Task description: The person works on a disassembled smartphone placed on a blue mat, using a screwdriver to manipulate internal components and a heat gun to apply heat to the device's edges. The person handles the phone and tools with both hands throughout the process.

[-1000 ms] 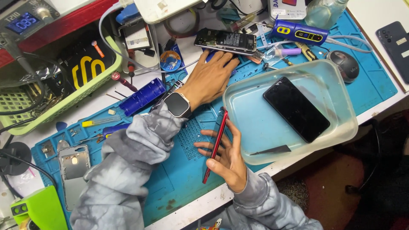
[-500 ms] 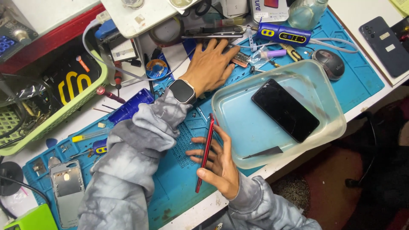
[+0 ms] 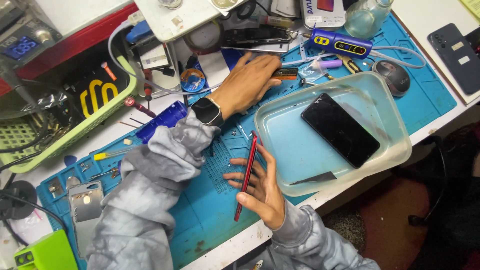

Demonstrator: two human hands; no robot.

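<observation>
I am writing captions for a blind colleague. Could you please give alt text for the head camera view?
A person's right hand holds a red phone on its edge over a blue work mat, while the left hand, with a smartwatch on the wrist, reaches toward a small dark tool. Beside them, a clear plastic tray holds a black phone.

On the mat (image 3: 200,220) our right hand (image 3: 262,187) holds a phone (image 3: 246,182) on edge, just left of the tub (image 3: 395,150). In the tub lies a screen (image 3: 340,129). Behind it our left hand (image 3: 247,82) rests near a soldering iron (image 3: 340,45). A basket (image 3: 65,135) sits far left.
</observation>
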